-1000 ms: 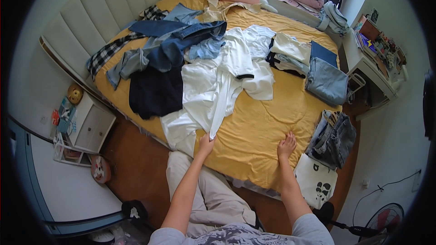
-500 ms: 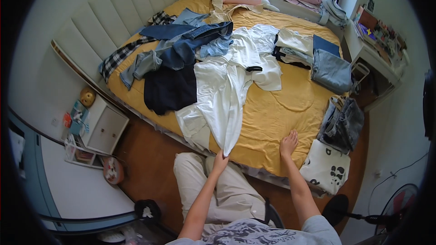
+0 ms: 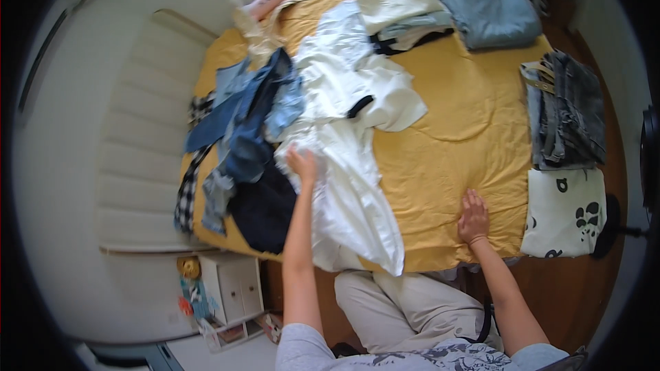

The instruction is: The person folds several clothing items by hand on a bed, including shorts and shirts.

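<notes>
My left hand (image 3: 301, 165) reaches onto the upper left part of a long white garment (image 3: 350, 178) spread on the bed. Its fingers look apart and touch the cloth, slightly blurred. The garment's lower end hangs toward my knees at the bed's near edge. Flat on the yellow bedding (image 3: 440, 158) lies my right hand (image 3: 474, 217), fingers stretched out, holding nothing. Left of the white garment are a black garment (image 3: 263, 209) and a heap of blue denim clothes (image 3: 251, 130). Beyond it lies a white top with a dark-edged opening (image 3: 395, 93).
Folded grey-blue trousers (image 3: 489, 12) and a folded stack of pale clothes (image 3: 402, 10) lie at the far right. Folded dark grey jeans (image 3: 567, 110) and a white printed piece (image 3: 565, 213) line the right edge. A white bedside cabinet (image 3: 237, 288) stands at the lower left.
My left hand has let go of the white garment's near end and moved up and left along it. My view has turned and come closer to the bed; my right hand still rests on the bedding.
</notes>
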A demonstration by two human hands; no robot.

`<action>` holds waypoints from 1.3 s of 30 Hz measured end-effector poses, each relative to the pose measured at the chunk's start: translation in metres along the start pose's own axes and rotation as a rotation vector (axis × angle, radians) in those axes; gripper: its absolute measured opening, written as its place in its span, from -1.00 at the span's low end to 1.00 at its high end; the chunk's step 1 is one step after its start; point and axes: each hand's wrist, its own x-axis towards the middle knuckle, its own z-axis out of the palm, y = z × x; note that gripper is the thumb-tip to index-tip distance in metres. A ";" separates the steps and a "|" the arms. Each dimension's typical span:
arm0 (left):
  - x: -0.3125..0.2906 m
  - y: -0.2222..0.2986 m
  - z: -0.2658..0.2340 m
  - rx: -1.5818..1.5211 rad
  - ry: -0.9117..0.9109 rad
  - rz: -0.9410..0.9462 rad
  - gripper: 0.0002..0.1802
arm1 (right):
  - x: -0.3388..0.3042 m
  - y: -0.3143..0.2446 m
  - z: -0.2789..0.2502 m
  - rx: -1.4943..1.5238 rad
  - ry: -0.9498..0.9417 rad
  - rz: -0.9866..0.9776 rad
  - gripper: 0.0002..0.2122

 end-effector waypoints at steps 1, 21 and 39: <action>0.020 0.008 0.025 -0.011 -0.082 -0.076 -0.43 | -0.004 0.008 0.003 -0.009 -0.031 0.003 -0.53; -0.039 -0.009 -0.041 0.015 -0.354 -0.206 -0.57 | 0.003 -0.006 0.008 -0.021 0.087 -0.046 -0.55; -0.433 0.247 -0.315 -0.538 -1.139 -0.392 -0.75 | -0.089 -0.075 0.004 0.448 -0.540 -0.825 -0.48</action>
